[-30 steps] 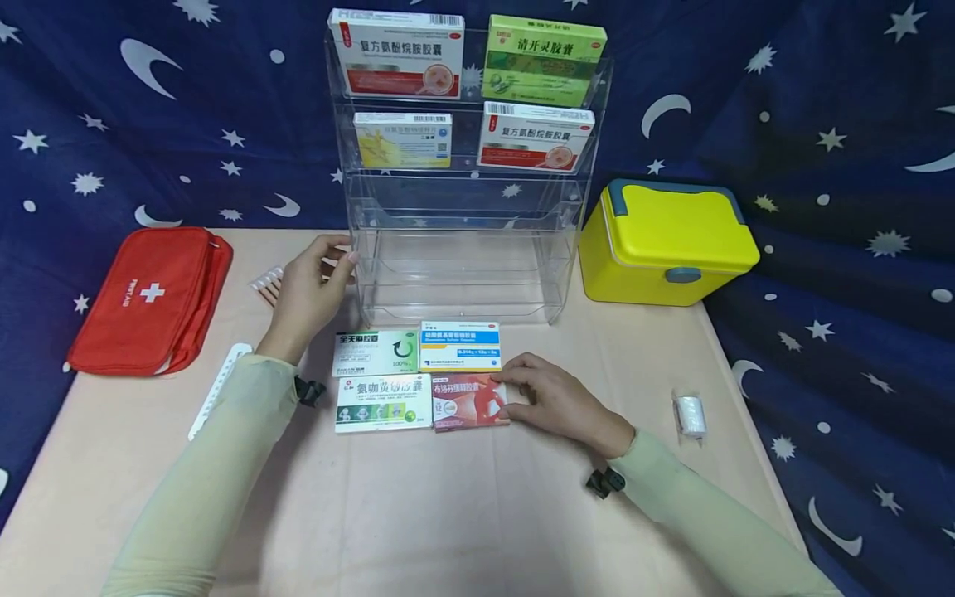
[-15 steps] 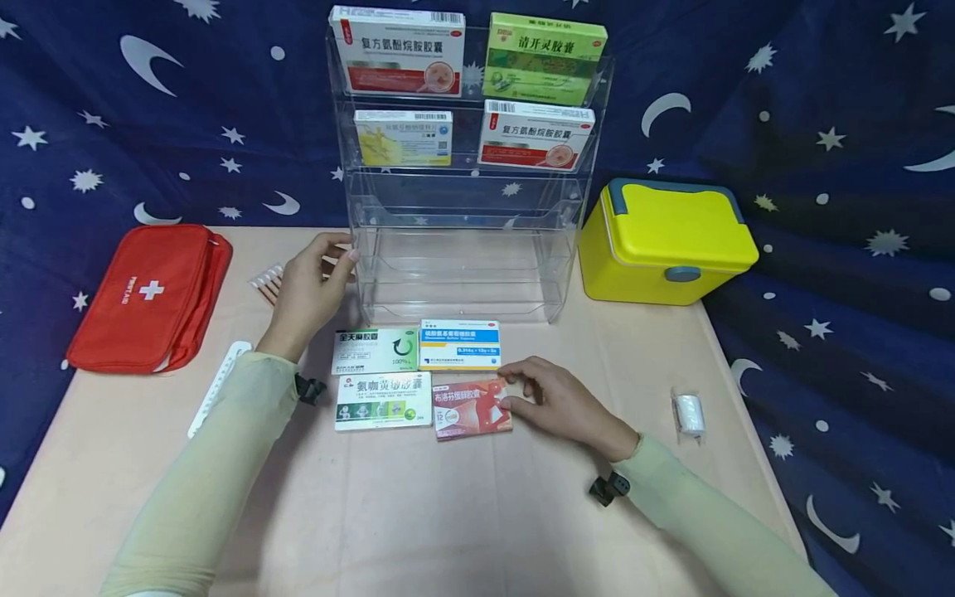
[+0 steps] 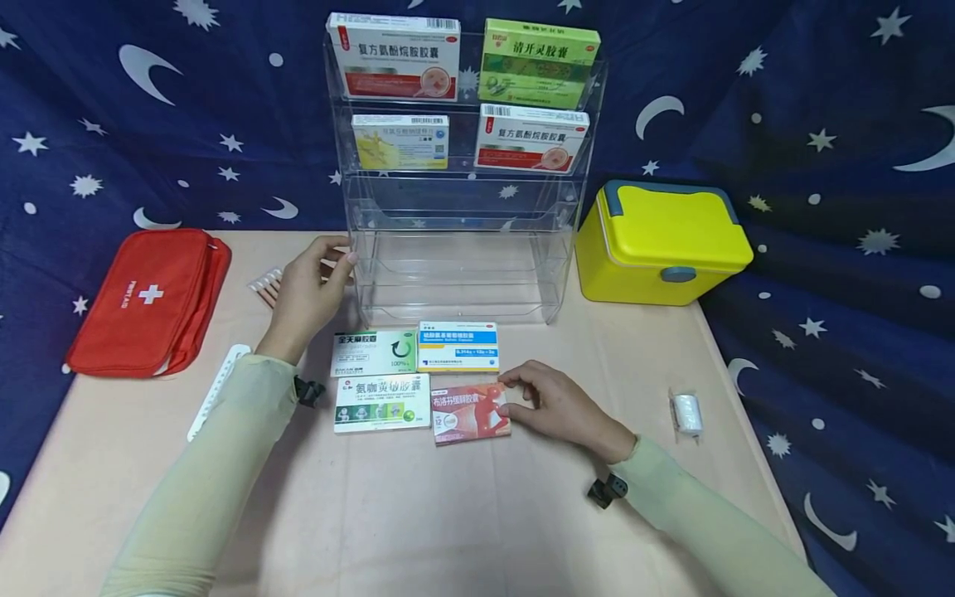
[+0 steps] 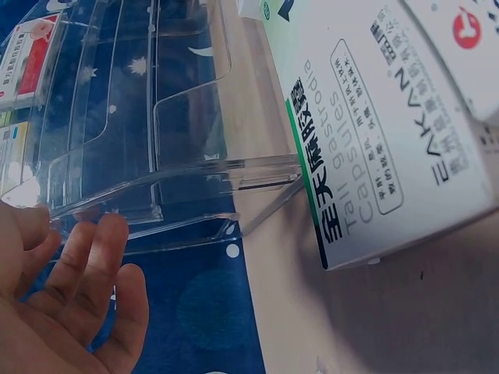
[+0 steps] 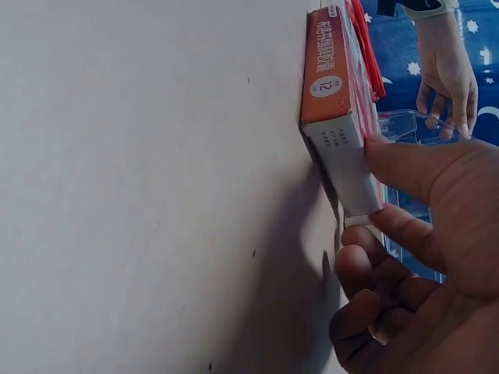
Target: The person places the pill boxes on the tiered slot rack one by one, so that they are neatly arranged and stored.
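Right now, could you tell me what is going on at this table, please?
A person in pale sleeves is handling medicine boxes at a table. The right hand pinches the short end of the red medicine box, which lies flat as one of four boxes set in a block before the clear acrylic rack. The left hand rests with its fingers on the rack's left edge. Four boxes already stand in the rack's upper two tiers; the lower tiers hold nothing.
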Demonstrator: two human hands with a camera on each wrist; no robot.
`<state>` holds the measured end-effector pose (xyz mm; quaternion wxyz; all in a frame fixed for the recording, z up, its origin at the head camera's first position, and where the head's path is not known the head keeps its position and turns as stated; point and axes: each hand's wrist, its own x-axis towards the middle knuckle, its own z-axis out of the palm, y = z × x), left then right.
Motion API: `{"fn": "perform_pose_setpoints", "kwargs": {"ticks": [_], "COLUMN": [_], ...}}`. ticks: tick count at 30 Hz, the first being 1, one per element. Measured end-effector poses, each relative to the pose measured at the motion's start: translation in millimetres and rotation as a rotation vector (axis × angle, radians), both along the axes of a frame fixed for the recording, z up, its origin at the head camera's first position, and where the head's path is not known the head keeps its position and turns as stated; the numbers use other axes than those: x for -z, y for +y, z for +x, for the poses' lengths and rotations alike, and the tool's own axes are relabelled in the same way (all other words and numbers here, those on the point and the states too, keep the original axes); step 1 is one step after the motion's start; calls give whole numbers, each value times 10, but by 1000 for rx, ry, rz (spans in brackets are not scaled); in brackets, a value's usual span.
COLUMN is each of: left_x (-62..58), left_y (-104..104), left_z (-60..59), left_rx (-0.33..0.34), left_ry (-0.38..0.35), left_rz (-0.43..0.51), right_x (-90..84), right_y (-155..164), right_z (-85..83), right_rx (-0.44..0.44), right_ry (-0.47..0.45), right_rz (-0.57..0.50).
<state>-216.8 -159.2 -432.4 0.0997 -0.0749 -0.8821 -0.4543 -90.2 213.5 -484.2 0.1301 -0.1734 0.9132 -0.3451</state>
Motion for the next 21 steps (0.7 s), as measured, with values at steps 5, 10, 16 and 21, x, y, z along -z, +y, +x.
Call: {"fn": "perform_pose_setpoints", "kwargs": {"ticks": [5,10,16,21], "left_x": [-3,-3,-1,1], "left_y": [7,10,10,11], "left_z": [5,11,11,10], "left_rx": [3,7,2,2], "left_ry": [-2,-5,1,2], "left_rz": [5,9,6,7], "right_x": [16,24,13,5], "right_y": [14,19,7,-3], "right_z": [-2,0,-1,4], "right_rx": [5,14,56,97], "right_ry": [35,33,46,89], "right_rz": [-37,-79,-161,-175]}}
